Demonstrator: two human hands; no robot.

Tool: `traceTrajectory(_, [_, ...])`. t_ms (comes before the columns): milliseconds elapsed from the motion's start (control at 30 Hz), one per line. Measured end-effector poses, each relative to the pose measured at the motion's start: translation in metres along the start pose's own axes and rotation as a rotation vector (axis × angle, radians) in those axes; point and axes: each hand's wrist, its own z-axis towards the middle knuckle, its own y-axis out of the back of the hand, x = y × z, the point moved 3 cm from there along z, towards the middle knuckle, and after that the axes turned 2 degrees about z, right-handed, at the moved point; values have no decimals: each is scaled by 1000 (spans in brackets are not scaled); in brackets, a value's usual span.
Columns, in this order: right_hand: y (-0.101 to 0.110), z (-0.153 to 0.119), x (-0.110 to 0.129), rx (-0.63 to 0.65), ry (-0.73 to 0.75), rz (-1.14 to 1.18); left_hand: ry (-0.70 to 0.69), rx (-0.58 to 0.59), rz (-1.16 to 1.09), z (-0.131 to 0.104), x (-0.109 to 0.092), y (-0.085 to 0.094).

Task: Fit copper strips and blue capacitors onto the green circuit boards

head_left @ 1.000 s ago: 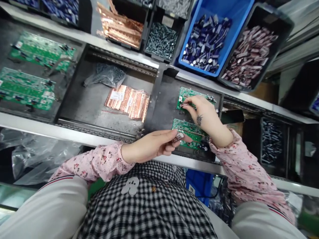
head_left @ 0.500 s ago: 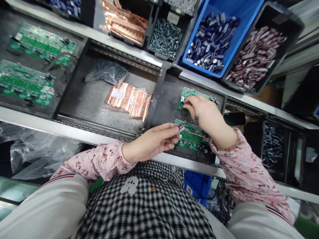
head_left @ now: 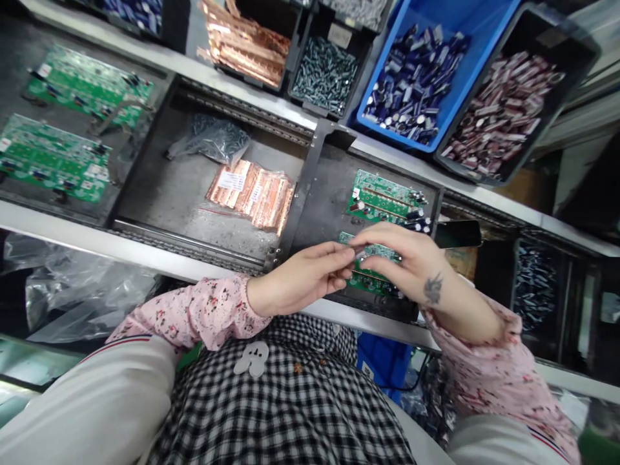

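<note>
My left hand (head_left: 310, 274) pinches a small brown capacitor (head_left: 359, 252) between thumb and fingertips, just above the near circuit board. My right hand (head_left: 404, 258) comes in from the right, its index finger and thumb closed about the same capacitor. The near green circuit board (head_left: 371, 283) is partly hidden under both hands. Behind it lies the far green circuit board (head_left: 382, 194), in full view, with a brown capacitor (head_left: 357, 206) at its left end and several dark capacitors (head_left: 419, 219) at its right end. Both boards rest on a black carrier plate (head_left: 320, 194).
Behind the rail stand a blue bin (head_left: 365, 106) of blue capacitors, a black bin (head_left: 576, 61) of brown capacitors and a bin of screws (head_left: 324, 74). Bagged copper strips (head_left: 254, 194) lie left. More green boards (head_left: 53, 158) sit far left. A phone-like black object (head_left: 458, 234) lies right.
My right hand has left the far board and moved toward me to the capacitor in my left hand. A brown capacitor now shows on the far board's left end. My left hand has hardly moved.
</note>
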Motion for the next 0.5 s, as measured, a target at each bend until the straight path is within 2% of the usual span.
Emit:
traceTrajectory(67, [6, -6, -3, 11, -30, 15, 24, 14, 27, 1, 3, -3])
traceTrajectory(200, [16, -7, -44, -190, -225, -207, 63, 22, 53, -1, 5, -7])
traceTrajectory(333, [10, -4, -71, -161, -266, -324, 50, 117, 190, -15, 0, -4])
traceTrajectory(400, [7, -3, -73, -138, -269, -354, -58, 137, 389, -28, -9, 3])
traceTrajectory(433, [6, -4, -73, -130, -272, -369, -157, 110, 527, -35, -15, 8])
traceTrajectory(500, [6, -4, -70, -112, -274, -393, -431, -51, 864, -50, -32, 21])
